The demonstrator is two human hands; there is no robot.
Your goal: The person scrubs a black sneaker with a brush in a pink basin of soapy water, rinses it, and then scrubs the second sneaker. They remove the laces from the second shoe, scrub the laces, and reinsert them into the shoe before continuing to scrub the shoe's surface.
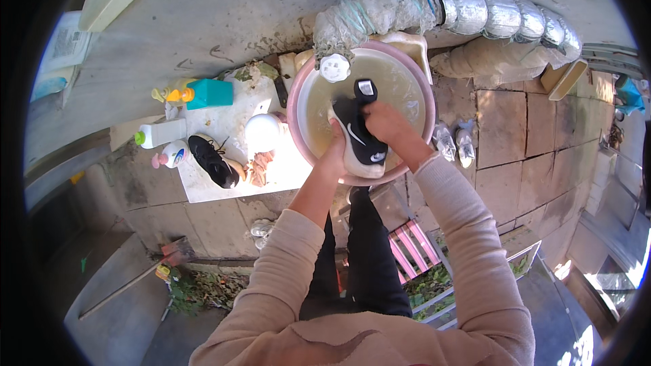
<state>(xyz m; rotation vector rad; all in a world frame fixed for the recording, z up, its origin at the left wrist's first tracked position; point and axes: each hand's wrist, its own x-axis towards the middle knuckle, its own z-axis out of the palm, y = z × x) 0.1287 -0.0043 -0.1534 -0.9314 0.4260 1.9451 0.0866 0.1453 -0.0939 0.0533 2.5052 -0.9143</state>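
My left hand (pixel 333 151) grips a black Nike sneaker (pixel 360 134) by its pale sole. The sneaker is tilted over a pink-rimmed basin (pixel 296 127) of cloudy water. My right hand (pixel 385 121) is curled at the shoe's upper, close to a black flap with a white label (pixel 365 88), perhaps the tongue. Its fingertips are partly hidden. To the left, a second black sneaker (pixel 211 160) rests on a white board (pixel 201 194), near a crumpled brown cloth or leaf-like scrap (pixel 260 166) and a round white container (pixel 264 132).
A wrapped pipe with a white cap (pixel 334 67) juts over the basin's far rim. Bottles stand at the left: a teal one (pixel 209 93), a white one (pixel 165 132) and a pump bottle (pixel 175 154). Pale shoes (pixel 455 143) lie on the paving right; a pink-striped chair (pixel 414 251) is near my legs.
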